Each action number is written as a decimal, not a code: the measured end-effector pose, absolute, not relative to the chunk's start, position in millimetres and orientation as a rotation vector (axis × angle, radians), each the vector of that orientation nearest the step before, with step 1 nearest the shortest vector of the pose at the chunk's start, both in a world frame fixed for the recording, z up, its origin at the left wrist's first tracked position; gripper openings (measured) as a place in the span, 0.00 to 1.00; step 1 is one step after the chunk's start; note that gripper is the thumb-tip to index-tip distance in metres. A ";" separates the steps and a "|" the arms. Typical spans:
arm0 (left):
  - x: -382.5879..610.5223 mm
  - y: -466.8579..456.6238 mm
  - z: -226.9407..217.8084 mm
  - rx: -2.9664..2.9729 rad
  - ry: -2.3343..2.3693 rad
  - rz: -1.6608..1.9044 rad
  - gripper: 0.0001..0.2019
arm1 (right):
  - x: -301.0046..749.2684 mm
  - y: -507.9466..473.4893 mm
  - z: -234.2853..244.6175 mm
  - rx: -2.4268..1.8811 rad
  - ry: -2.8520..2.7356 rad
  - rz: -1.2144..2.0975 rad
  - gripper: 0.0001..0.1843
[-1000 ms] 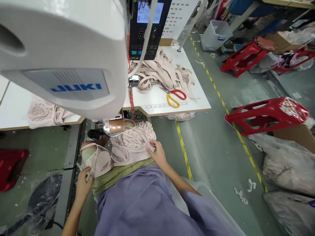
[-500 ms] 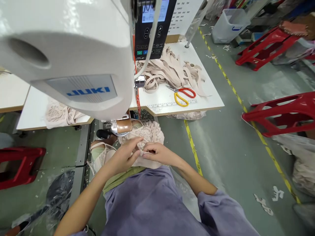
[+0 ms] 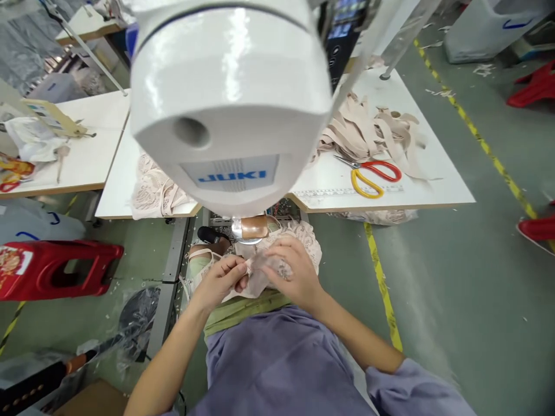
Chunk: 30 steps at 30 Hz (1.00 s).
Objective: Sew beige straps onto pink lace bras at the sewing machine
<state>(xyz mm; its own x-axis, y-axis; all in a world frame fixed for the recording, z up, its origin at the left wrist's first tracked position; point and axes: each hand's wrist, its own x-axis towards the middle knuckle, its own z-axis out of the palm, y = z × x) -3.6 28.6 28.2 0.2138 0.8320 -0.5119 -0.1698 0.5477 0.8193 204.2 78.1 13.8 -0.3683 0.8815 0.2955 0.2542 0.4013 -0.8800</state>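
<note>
A beige lace bra [image 3: 310, 237] with thin straps lies bunched over my lap, below the sewing machine's head [image 3: 234, 133]. My left hand [image 3: 223, 280] pinches an edge of it between thumb and fingers. Just to the right, my right hand [image 3: 297, 271] holds a sheer part of the same bra, its fingers slightly smeared by motion. A short stretch of fabric spans the two hands. The machine's copper-coloured lower arm [image 3: 254, 227] sits right above them, and the needle area is hidden behind the head.
Scissors [image 3: 368, 176] with red and yellow handles lie on the white table [image 3: 433, 188], before a heap of beige strips [image 3: 359, 127]. More lace pieces [image 3: 154, 190] rest on the left table part. A red stool [image 3: 60, 268] stands at left; yellow tape [image 3: 381, 283] marks the floor.
My view has swung left, so the machine and hands appear further right. The right hand has turned and lifted a sheer part of the fabric; the left now pinches the edge more tightly.
</note>
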 end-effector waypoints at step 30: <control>6.7 7.1 38.1 0.546 1.266 0.987 0.17 | 336.0 195.2 -17.9 -1.635 -1.799 0.336 0.19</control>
